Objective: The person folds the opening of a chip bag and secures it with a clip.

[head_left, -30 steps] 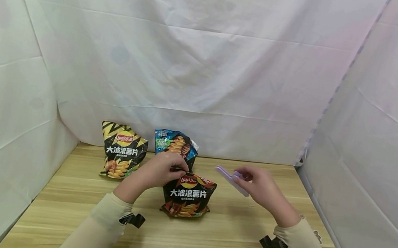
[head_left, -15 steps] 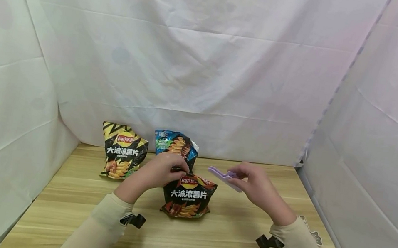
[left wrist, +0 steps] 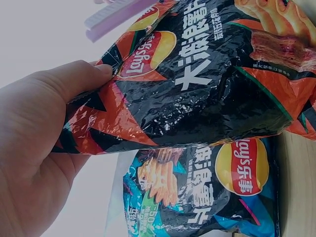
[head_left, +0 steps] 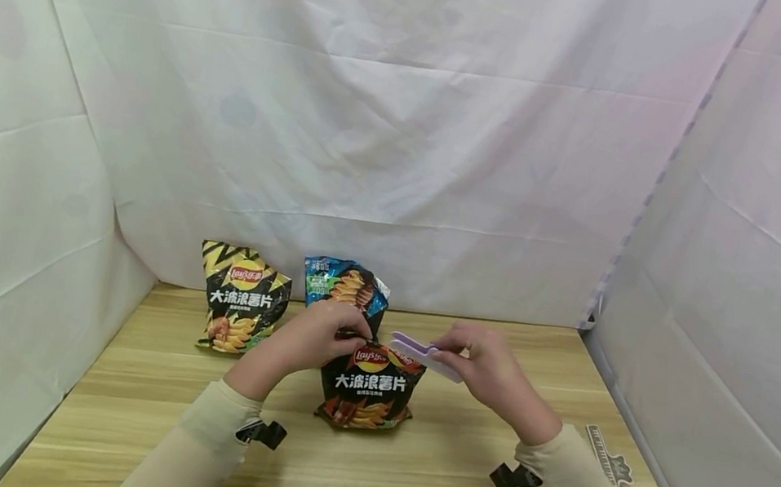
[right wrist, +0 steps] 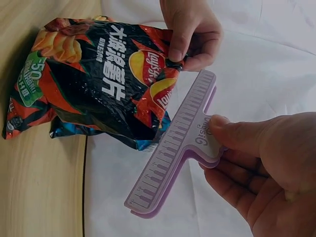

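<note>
A black and red bag of Lay's potato chips point(head_left: 371, 389) stands on the wooden table, its top folded over. My left hand point(head_left: 319, 334) pinches the fold at the bag's upper left, thumb in front, as the left wrist view shows. My right hand point(head_left: 495, 372) holds a purple bag clip point(right wrist: 170, 148) with a piano-key print by its grips, between thumb and fingers. The clip's two long bars stand slightly apart. In the head view their tip overlaps the bag's top right corner; in the right wrist view the clip lies close to the folded edge.
Behind stand a yellow and black chip bag point(head_left: 243, 302) on the left and a blue one point(head_left: 348, 283), partly hidden by my left hand. A flat key-printed clip point(head_left: 610, 460) lies near the table's point(head_left: 329, 482) right edge. White cloth point(head_left: 407, 114) encloses the back and sides.
My right hand has moved left with the clip, from beside the bag to its top right corner. My left hand and the bags have stayed in place.
</note>
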### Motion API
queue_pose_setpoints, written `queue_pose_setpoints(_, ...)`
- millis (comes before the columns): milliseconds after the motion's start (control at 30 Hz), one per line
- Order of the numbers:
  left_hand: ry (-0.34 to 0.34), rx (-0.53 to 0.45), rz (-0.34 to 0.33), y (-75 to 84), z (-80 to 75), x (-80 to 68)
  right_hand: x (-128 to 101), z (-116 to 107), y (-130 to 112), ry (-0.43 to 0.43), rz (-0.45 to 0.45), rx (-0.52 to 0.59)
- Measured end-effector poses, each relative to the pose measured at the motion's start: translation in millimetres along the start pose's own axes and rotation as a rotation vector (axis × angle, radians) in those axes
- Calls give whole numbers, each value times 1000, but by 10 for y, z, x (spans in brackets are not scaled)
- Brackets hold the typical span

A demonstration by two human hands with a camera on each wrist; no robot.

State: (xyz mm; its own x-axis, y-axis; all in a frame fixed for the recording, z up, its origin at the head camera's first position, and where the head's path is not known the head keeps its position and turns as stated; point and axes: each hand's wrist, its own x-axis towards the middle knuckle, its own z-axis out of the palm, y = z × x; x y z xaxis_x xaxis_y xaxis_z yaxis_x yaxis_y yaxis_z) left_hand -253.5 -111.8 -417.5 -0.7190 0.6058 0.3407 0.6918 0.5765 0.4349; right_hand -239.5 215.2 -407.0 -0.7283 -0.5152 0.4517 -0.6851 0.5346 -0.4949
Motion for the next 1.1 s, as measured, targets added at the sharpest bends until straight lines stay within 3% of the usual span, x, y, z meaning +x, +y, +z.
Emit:
queue_pose_setpoints(467, -7, 0, 12, -10, 16, 18, 5, 196, 36, -69, 33, 56)
queue_pose_setpoints(1100, -18, 13, 7, -13, 19, 36, 45, 253, 104, -124, 105, 52)
